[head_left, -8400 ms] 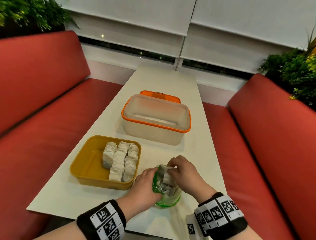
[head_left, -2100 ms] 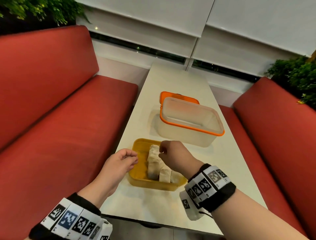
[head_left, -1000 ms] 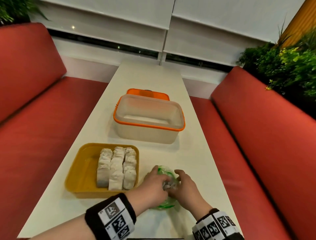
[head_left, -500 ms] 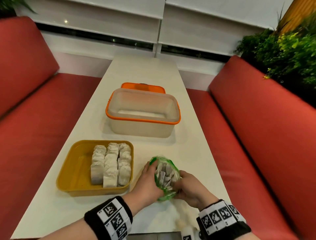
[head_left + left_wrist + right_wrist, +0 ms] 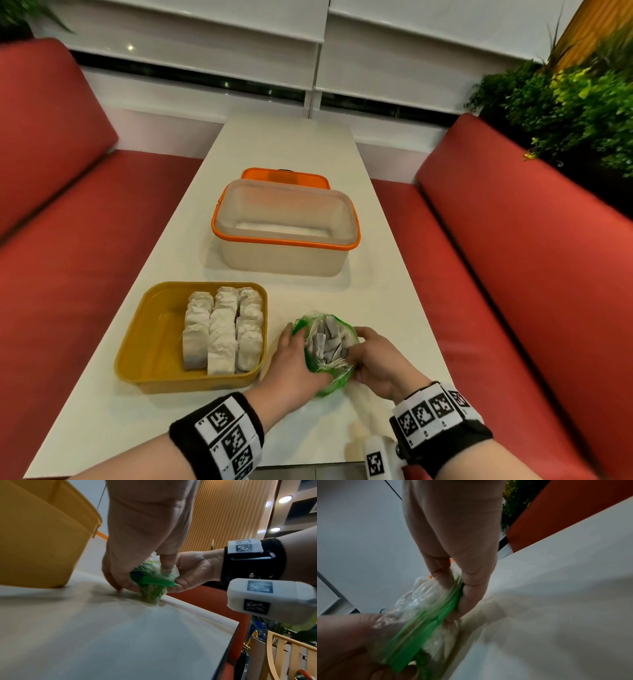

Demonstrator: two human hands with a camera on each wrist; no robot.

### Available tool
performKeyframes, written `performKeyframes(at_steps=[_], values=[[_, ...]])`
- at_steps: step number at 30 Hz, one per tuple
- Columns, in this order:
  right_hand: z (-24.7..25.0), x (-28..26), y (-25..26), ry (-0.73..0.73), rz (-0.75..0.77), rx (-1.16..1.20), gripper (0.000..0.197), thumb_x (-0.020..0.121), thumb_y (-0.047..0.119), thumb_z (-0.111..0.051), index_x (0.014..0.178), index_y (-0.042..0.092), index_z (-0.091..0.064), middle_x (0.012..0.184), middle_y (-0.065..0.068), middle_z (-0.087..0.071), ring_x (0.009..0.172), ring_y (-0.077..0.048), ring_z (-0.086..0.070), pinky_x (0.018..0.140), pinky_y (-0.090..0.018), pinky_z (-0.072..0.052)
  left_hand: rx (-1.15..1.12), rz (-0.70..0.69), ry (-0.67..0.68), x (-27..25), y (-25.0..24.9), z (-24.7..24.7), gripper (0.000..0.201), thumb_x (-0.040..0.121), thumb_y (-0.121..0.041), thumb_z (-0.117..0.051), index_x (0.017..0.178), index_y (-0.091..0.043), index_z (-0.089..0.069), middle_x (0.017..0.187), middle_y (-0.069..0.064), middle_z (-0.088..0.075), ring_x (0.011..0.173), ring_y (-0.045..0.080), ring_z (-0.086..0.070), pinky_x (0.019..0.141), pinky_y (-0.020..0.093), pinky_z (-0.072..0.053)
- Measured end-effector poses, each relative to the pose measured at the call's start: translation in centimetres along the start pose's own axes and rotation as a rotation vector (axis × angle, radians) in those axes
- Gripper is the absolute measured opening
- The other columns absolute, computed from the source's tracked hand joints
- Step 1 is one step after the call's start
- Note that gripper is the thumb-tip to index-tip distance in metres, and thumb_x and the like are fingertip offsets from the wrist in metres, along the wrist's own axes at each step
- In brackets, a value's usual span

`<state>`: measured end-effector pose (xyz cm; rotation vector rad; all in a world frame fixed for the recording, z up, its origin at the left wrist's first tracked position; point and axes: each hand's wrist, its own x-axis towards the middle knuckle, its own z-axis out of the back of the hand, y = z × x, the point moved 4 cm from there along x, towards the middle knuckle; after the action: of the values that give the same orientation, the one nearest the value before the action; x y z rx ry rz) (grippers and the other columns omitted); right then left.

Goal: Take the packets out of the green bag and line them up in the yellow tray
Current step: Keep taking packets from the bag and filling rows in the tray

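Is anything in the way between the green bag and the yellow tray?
Nothing I can see. Only bare table lies between the green bag and the yellow tray, besides the left hand holding the bag.

Long white table [image 5: 287,144] runs toward window wall, red booth benches [image 5: 534,246] either side. White roller blinds [image 5: 212,31] drawn above dark window strip. Green plants [image 5: 565,102] behind right bench; ribbed wood panelling [image 5: 228,513], ceiling spotlights [image 5: 285,499] beyond.
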<state>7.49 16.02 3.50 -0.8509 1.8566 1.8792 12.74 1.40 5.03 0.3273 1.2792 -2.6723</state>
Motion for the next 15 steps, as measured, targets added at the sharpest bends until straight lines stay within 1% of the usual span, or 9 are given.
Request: performKeyframes(at_steps=[1, 3, 5, 7, 9, 11, 12, 13, 15], values=[[0.3, -0.1, 0.0, -0.062, 0.065, -0.069, 0.047, 0.077, -0.014, -0.044, 0.118, 0.010, -0.043, 0.097, -0.019, -0.059, 0.076, -0.029, -0.058, 0.060, -0.034, -0.051, 0.066, -0.010, -0.007, -0.2, 0.0, -0.1, 0.098, 0.075, -0.045, -0.070, 0.150, -0.023, -0.012, 0.158, 0.001, 0.009, 0.144, 0.024, -0.008, 0.115, 0.029, -0.014], [1.1, -0.5, 0.8, -0.253, 0.320, -0.431, 0.045, 0.074, -0.001, -0.059, 0.110, 0.019, -0.041, 0.095, -0.004, -0.055, 0.078, -0.024, -0.059, 0.063, -0.032, -0.049, 0.218, -0.084, -0.036, -0.4, -0.1, -0.2, 0.099, 0.075, -0.054, -0.065, 0.150, -0.025, -0.008, 0.155, -0.006, 0.024, 0.143, 0.025, -0.002, 0.116, 0.033, -0.013], [1.1, -1.0, 1.3, -0.334, 0.581, -0.806, 0.033, 0.075, 0.008, -0.064, 0.098, 0.022, -0.045, 0.095, 0.004, -0.049, 0.078, -0.020, -0.058, 0.068, -0.031, -0.049, 0.310, -0.140, -0.042, -0.5, -0.4, -0.4, 0.097, 0.077, -0.055, -0.062, 0.150, -0.023, -0.007, 0.155, -0.008, 0.024, 0.143, 0.024, -0.001, 0.116, 0.034, -0.016], [0.8, -1.3, 1.2, -0.301, 0.700, -0.918, 0.015, 0.079, 0.010, -0.063, 0.085, 0.020, -0.053, 0.092, 0.002, -0.049, 0.075, -0.020, -0.058, 0.072, -0.035, -0.051, 0.352, -0.142, -0.018, -0.5, -0.4, -0.4, 0.096, 0.078, -0.054, -0.062, 0.150, -0.021, -0.007, 0.157, -0.008, 0.017, 0.142, 0.024, -0.006, 0.114, 0.035, -0.021], [1.2, -1.4, 1.2, -0.257, 0.678, -0.912, 0.012, 0.081, 0.015, -0.066, 0.079, 0.022, -0.057, 0.091, 0.002, -0.051, 0.075, -0.017, -0.059, 0.072, -0.026, -0.049, 0.374, -0.127, -0.008, -0.2, -0.2, -0.5, 0.097, 0.077, -0.053, -0.062, 0.150, -0.019, -0.008, 0.158, -0.007, 0.012, 0.140, 0.024, -0.012, 0.114, 0.035, -0.023], [1.5, -1.3, 1.0, -0.180, 0.590, -0.945, 0.015, 0.080, 0.025, -0.070, 0.092, 0.023, -0.062, 0.097, 0.006, -0.051, 0.076, -0.011, -0.060, 0.067, -0.010, -0.042, 0.381, -0.110, -0.002, 0.1, 0.1, -0.5, 0.097, 0.076, -0.054, -0.062, 0.150, -0.019, -0.009, 0.158, -0.007, 0.007, 0.137, 0.024, -0.016, 0.114, 0.034, -0.023], [1.5, -1.1, 0.8, -0.141, 0.544, -0.985, 0.026, 0.078, 0.028, -0.072, 0.101, 0.021, -0.062, 0.100, 0.007, -0.051, 0.078, -0.011, -0.060, 0.066, -0.008, -0.042, 0.386, -0.101, 0.008, 0.2, 0.2, -0.5, 0.098, 0.075, -0.054, -0.063, 0.150, -0.019, -0.010, 0.158, -0.006, 0.004, 0.136, 0.025, -0.017, 0.113, 0.034, -0.023], [1.6, -1.0, 0.7, -0.121, 0.523, -1.027, 0.036, 0.076, 0.030, -0.073, 0.108, 0.019, -0.061, 0.103, 0.007, -0.051, 0.082, -0.012, -0.060, 0.069, -0.009, -0.042, 0.394, -0.092, 0.024, 0.3, 0.3, -0.5, 0.098, 0.075, -0.055, -0.063, 0.150, -0.019, -0.010, 0.158, -0.006, 0.002, 0.136, 0.025, -0.017, 0.113, 0.034, -0.023], [1.6, -1.1, 0.7, -0.141, 0.503, -1.110, 0.046, 0.074, 0.034, -0.074, 0.115, 0.018, -0.059, 0.108, 0.004, -0.052, 0.092, -0.015, -0.060, 0.079, -0.020, -0.046, 0.423, -0.077, 0.057, 0.6, 0.3, -0.7, 0.100, 0.074, -0.056, -0.063, 0.150, -0.018, -0.010, 0.158, -0.004, -0.002, 0.136, 0.026, -0.017, 0.113, 0.036, -0.022]])
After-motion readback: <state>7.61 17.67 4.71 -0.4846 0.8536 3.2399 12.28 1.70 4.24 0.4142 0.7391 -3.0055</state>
